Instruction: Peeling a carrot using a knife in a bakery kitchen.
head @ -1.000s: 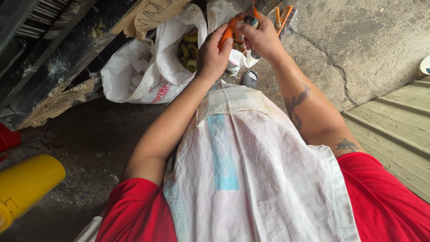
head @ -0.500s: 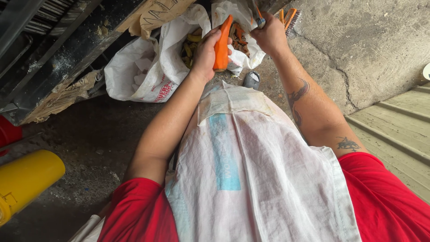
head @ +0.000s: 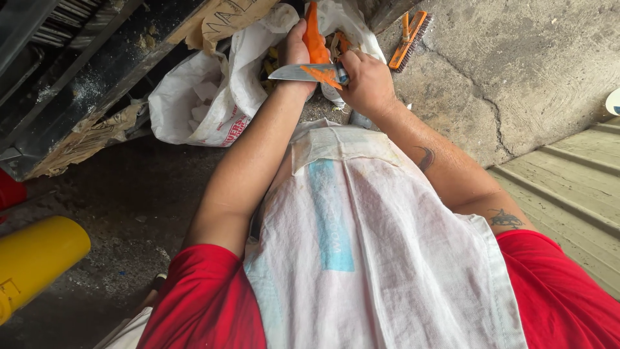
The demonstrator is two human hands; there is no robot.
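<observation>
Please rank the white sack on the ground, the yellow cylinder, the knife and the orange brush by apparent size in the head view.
1. White sack
2. Yellow cylinder, partly cut off by the frame and nearer the camera, so unsure
3. Knife and orange brush look alike

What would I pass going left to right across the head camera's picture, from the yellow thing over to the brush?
Yellow cylinder → white sack → left hand holding a carrot → knife → right hand → orange brush.
</observation>
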